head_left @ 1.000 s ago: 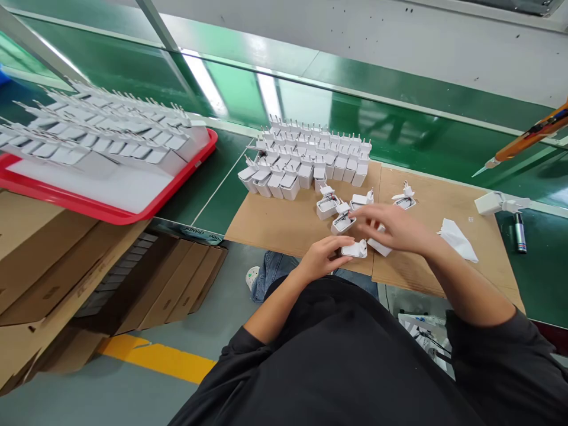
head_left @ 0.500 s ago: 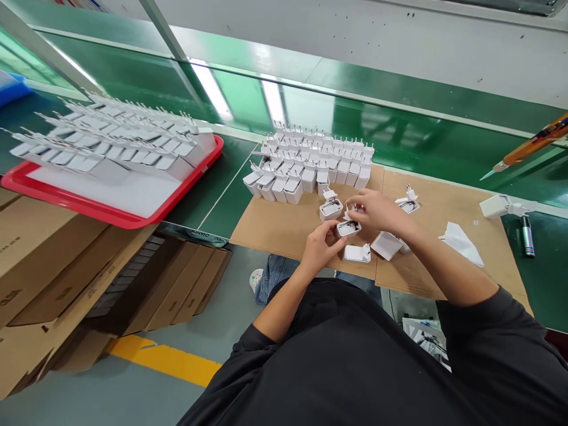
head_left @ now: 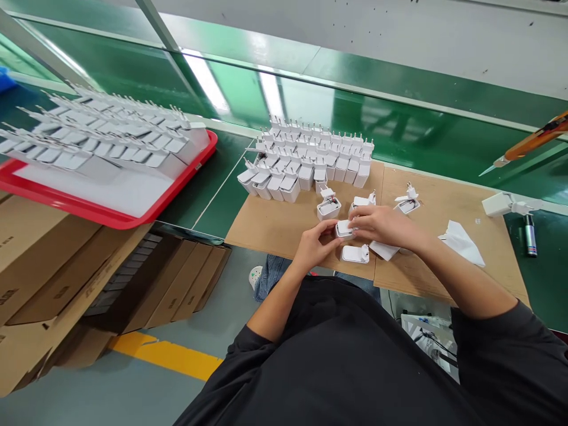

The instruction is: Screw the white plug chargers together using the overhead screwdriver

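Observation:
My left hand [head_left: 316, 242] has thumb and fingers wrapped round the sides of a small white charger case [head_left: 342, 234]. A white plug cover [head_left: 344, 226] lies over the mouth of that case, and my right hand [head_left: 382, 225] pinches it from the right side. The plug pins on this cover are hidden by my right fingers. Behind my hands stand two open chargers, a left one [head_left: 328, 208] and a right one [head_left: 361, 202], covers tipped up. Just in front lies another white charger [head_left: 355, 254] on the cardboard [head_left: 275, 223].
Rows of upright white chargers [head_left: 306, 171] stand at the back. A red tray [head_left: 195, 177] at left carries many more. To the right are an open charger [head_left: 408, 205], crumpled white paper [head_left: 461, 243], a marker-like tube [head_left: 530, 235] and a hanging orange tool [head_left: 532, 145].
The plug cover has come down onto the case, whose wired inside was showing before. My right hand has moved lower, revealing an open charger behind it. The view has shifted slightly.

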`<state>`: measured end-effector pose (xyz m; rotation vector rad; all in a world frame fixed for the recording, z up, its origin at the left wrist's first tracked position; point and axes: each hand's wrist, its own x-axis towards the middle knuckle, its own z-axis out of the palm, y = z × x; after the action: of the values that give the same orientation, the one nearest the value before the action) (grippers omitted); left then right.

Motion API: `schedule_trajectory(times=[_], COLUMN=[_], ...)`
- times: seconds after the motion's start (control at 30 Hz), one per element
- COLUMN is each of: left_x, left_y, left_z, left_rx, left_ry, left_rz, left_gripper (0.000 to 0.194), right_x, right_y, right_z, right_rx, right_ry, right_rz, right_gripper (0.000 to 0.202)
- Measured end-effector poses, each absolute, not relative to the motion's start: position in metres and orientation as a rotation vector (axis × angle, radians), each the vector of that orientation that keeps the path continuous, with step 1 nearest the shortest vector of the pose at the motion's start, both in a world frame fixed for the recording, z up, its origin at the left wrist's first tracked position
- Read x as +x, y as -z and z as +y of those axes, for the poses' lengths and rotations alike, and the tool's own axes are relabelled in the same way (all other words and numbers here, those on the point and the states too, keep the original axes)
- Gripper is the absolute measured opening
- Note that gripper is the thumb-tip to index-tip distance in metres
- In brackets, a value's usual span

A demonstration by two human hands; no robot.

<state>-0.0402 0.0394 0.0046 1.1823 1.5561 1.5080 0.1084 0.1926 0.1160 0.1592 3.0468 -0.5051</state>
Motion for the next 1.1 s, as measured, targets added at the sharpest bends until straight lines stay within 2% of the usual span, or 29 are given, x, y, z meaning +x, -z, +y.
schedule_trajectory(times=[0.47,0.6,0.8,0.93,1.03,1.1], left_x=[-0.039,-0.035,-0.031,-0.036,-0.049,-0.058], left_y=[-0.007,-0.003,-0.002,-0.003,0.000,0.004], left_z=[0.037,0.036,0.034,0.034,0.044,0.054], left_rx=[1.220,1.267,1.446,1.520,1.311,1.182], left_ry=[-1.479,-1.537,-1.536,-1.681,-1.804,-1.776], left_rz=[1.592,1.640,1.782,1.864,2.060,2.072], left_gripper=[0.037,0.042,0.023,0.026,0.037,0.046], right_x=[0.108,0.110,0.087,0.033,-0.002,-0.012], right_y=[-0.102,-0.098,-0.123,-0.131,-0.128,-0.127], right_z=[0.198,0.197,0.205,0.208,0.208,0.210], right_rx=[0.006,0.027,0.163,0.698,0.770,0.742], right_ry=[0.548,0.606,0.830,0.590,0.401,0.377], right_rz=[3.070,3.087,3.034,3.051,2.867,2.813], right_gripper=[0.027,0.028,0.033,0.037,0.053,0.052])
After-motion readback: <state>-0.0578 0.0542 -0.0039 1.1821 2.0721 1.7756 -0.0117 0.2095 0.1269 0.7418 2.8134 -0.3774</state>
